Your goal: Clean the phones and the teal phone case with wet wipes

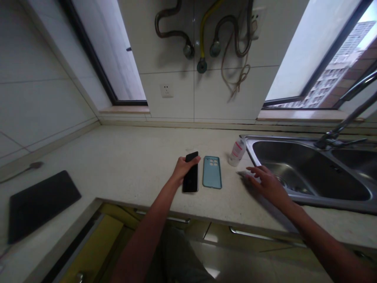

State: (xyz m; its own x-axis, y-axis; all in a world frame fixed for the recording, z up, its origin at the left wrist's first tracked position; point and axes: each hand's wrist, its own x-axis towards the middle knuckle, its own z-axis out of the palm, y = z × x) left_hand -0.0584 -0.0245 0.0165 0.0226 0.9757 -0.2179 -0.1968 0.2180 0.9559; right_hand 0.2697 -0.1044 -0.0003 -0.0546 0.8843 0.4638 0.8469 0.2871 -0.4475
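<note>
My left hand [184,167] is closed around the top of a black phone [191,177] that lies on the pale countertop [123,165]. Right beside the phone lies a light blue phone case [212,172], inner side up. My right hand [265,182] rests with fingers spread on the counter near the sink edge, its fingertips on a small pale flat thing [244,173] that I cannot make out. A small white bottle with a red label [237,152] stands just behind it.
A steel sink [309,169] with a tap [341,125] fills the right side. A black flat board [38,202] lies at the left on the counter, a spoon [28,168] behind it. Hoses and a wall socket [167,90] hang on the back wall between two windows.
</note>
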